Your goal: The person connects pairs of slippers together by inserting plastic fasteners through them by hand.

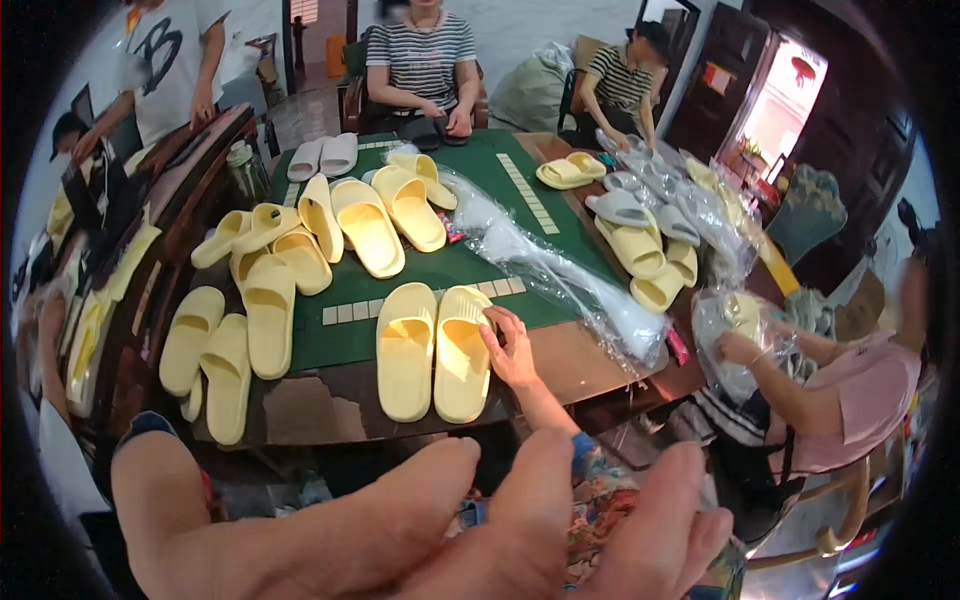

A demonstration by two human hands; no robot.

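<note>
Two pale yellow slippers stand side by side at the table's near edge, toes away from me: a left one [406, 355] and a right one [463, 358]. My right hand [512, 348] reaches in from the right and grips the outer side of the right slipper's ribbed strap with its fingers. Very close to the camera, my left hand [400, 530] fills the bottom of the picture, fingers stretched and spread, with nothing visible in it. Beyond the pair, more yellow slippers [368, 228] lie in a loose group, some tipped or leaning on each other.
The table has a green top [480, 180] with rows of white tiles [420, 302]. A clear plastic bag [560, 270] stretches across it. Grey slippers [620, 208] and bagged ones lie at the right. Several people sit or stand around; one in pink [850, 395] handles a bagged slipper.
</note>
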